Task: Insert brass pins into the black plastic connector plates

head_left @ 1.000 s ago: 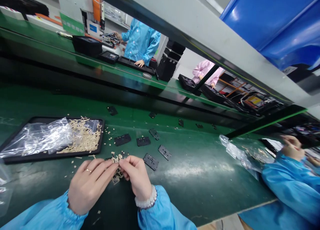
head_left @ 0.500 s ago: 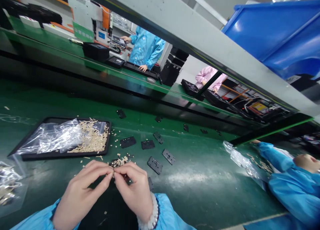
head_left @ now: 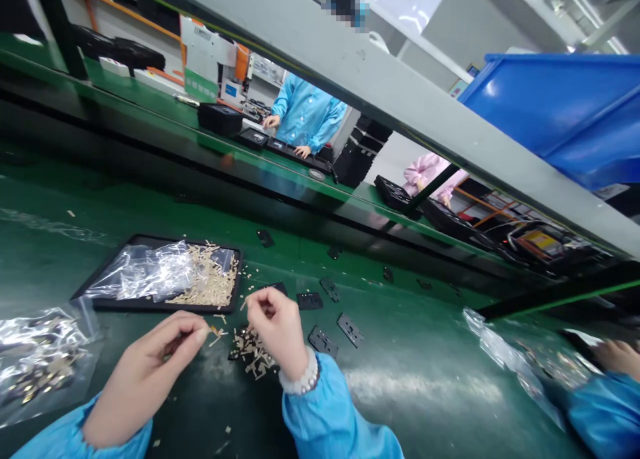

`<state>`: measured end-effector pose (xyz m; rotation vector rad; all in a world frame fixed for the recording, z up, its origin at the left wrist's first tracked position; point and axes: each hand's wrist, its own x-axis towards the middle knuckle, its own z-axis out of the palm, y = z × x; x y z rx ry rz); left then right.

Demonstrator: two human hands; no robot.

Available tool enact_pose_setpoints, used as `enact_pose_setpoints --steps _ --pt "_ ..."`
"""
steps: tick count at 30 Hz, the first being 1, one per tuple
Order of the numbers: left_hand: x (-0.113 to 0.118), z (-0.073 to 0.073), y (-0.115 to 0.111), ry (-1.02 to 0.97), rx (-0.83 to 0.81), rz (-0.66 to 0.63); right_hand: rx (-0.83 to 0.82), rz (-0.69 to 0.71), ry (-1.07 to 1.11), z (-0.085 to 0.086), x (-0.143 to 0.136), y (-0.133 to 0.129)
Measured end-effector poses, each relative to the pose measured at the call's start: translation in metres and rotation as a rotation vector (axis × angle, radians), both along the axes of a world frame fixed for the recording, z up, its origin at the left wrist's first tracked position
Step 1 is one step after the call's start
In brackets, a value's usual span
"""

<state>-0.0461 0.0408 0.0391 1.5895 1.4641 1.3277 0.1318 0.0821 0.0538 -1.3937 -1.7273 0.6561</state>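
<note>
My left hand (head_left: 155, 362) is closed in a pinch on a small orange-gold piece (head_left: 215, 330), with tan strips lying just past it on the bench. To its right, my right hand (head_left: 277, 326) pinches a thin tan strip (head_left: 244, 304) between thumb and fingertips. Below the right hand lies a loose pile of tan strips and small dark parts (head_left: 256, 354). A black tray (head_left: 165, 307) behind the hands bears clear plastic bags (head_left: 155, 269) and a heap of small tan strips (head_left: 210, 282).
Several flat black plates (head_left: 350, 329) lie across the green bench (head_left: 400, 372). A clear bag of shiny metal pieces (head_left: 45, 359) rests at the left. At the right edge a co-worker's blue sleeve (head_left: 607, 402) reaches in. A grey beam (head_left: 350, 72) crosses above.
My hands have come apart: the left holds the orange-gold piece, the right has lifted towards the tray with a tan strip. The view has shifted, and more of the pile shows.
</note>
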Motion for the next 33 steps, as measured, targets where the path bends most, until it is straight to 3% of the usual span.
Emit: enact_pose_setpoints --steps 3,6,11,14,17,22,25,28,33 --pt "-0.01 -0.009 0.007 -0.122 -0.238 0.122 -0.013 0.046 -0.055 -0.002 -0.008 0.033" --pt "-0.019 -0.02 0.016 -0.148 -0.316 0.141 0.001 0.153 -0.119 -0.001 -0.019 0.049" --pt "-0.023 -0.024 0.022 -0.128 -0.222 0.131 0.156 0.254 -0.133 0.009 -0.029 0.019" --pt "-0.019 -0.016 0.019 -0.107 -0.166 0.114 0.366 0.266 -0.207 0.012 -0.027 -0.004" --pt "-0.015 -0.007 0.015 -0.04 -0.032 0.07 0.446 0.286 -0.277 0.011 -0.025 -0.011" --pt "-0.02 0.001 0.012 0.371 0.569 -0.004 0.439 0.343 -0.312 0.012 -0.022 -0.006" --pt "-0.024 0.001 0.013 0.643 0.79 0.016 0.449 0.319 -0.358 0.01 -0.025 -0.009" --pt "-0.024 0.0 0.015 0.694 0.793 0.028 0.366 0.254 -0.256 0.007 -0.031 -0.011" --pt "-0.029 -0.011 0.018 0.421 0.496 0.023 0.04 0.096 0.059 0.002 -0.034 0.014"
